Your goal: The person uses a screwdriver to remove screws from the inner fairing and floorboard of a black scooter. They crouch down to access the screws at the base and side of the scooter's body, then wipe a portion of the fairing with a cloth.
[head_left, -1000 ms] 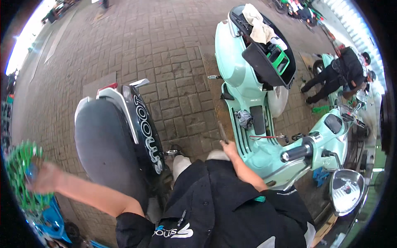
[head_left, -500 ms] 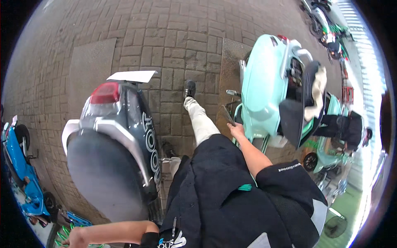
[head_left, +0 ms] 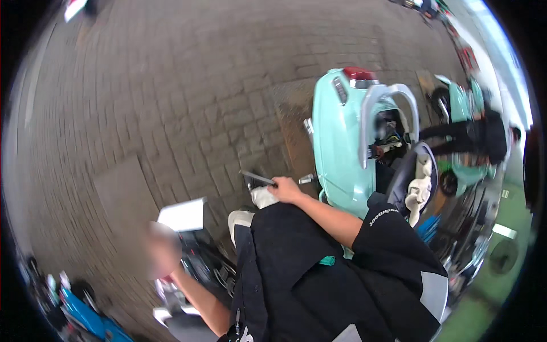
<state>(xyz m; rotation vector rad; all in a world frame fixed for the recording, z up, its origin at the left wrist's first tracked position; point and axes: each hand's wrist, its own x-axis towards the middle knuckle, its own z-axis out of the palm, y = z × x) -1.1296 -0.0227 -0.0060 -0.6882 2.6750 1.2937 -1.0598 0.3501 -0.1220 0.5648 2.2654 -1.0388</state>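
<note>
In front of my right thigh, my right hand point(head_left: 285, 190) is closed round the end of a slim grey bar-shaped tool point(head_left: 257, 178), whose far end points left; its exact kind does not show. The mint-green scooter point(head_left: 342, 148) stands just to the right of that hand, with its seat point(head_left: 430, 162) raised and its inside exposed. My left hand point(head_left: 163, 251) is stretched out over the rear of a dark scooter point(head_left: 196, 265), close to the white plate point(head_left: 182, 215). Blur smears its fingers.
Cream cloth gloves point(head_left: 420, 191) lie on the raised seat. A person in dark clothes point(head_left: 490, 137) is at the right, among more mint-green scooters point(head_left: 464, 102). A blue scooter point(head_left: 91, 313) stands at the lower left. Metal plates point(head_left: 125, 188) lie on the brick paving.
My view has turned and moved backward from the scooters. The left hand has swung from the lower left edge to the dark scooter's rear. My right hand has shifted left, still holding the tool.
</note>
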